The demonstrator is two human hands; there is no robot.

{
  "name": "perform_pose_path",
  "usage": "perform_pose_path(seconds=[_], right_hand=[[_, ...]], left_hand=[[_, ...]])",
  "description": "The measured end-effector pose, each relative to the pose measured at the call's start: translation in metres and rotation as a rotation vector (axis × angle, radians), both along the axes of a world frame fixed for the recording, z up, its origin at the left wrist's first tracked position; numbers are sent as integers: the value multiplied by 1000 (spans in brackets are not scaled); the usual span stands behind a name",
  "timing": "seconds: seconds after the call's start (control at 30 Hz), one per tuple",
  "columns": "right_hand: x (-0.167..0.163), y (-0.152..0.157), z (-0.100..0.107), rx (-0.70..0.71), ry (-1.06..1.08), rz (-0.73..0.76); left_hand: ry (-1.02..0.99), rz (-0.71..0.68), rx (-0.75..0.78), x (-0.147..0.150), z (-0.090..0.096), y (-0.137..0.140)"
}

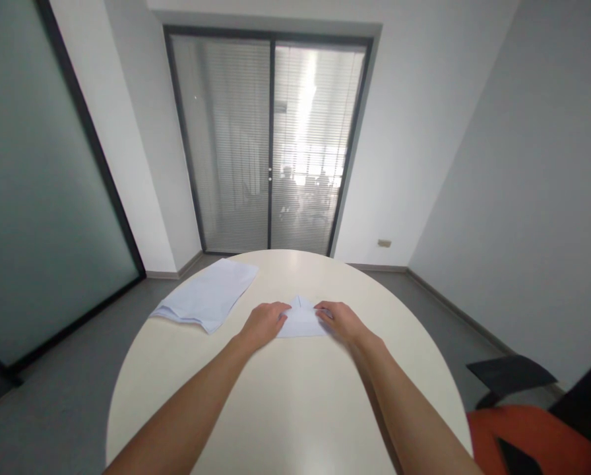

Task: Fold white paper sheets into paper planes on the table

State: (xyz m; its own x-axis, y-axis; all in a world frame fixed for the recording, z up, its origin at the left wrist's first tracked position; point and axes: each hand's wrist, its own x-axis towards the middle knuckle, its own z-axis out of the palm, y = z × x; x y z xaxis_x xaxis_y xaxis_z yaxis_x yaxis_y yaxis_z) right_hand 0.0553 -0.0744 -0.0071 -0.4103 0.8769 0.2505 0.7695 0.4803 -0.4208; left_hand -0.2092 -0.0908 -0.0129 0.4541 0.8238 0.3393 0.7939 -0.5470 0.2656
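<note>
A folded sheet of white paper lies on the round table, its far side coming to a point with a crease down the middle. My left hand pinches its left edge between thumb and fingers. On the opposite side my right hand grips the right edge in the same way. Both side corners of the paper are partly hidden by my fingers.
A stack of white paper sheets rests near the table's far left edge. The round cream table spans the foreground. At the lower right stands an orange chair with black armrests. Beyond the table are glass doors with blinds.
</note>
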Motion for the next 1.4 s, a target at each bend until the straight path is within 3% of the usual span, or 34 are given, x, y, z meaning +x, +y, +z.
perform_pose_path(seconds=[0.53, 0.8, 1.0, 1.07, 1.23, 1.4], right_hand=[[-11, -3, -4, 75, -116, -45], [-24, -10, 10, 247, -241, -89], [-63, -26, 4, 148, -171, 239], [-70, -30, -1, 96, -152, 272], [-61, -28, -5, -113, -181, 127], [-44, -22, -2, -175, -233, -75]], left_hand=[[6, -72, 82, 3, -2, 2], [34, -161, 126, 3, -3, 4], [105, -52, 88, 1, -4, 6], [136, 2, 85, 0, -2, 5], [160, 53, 69, 1, 3, 0], [152, 52, 57, 4, 4, -4]])
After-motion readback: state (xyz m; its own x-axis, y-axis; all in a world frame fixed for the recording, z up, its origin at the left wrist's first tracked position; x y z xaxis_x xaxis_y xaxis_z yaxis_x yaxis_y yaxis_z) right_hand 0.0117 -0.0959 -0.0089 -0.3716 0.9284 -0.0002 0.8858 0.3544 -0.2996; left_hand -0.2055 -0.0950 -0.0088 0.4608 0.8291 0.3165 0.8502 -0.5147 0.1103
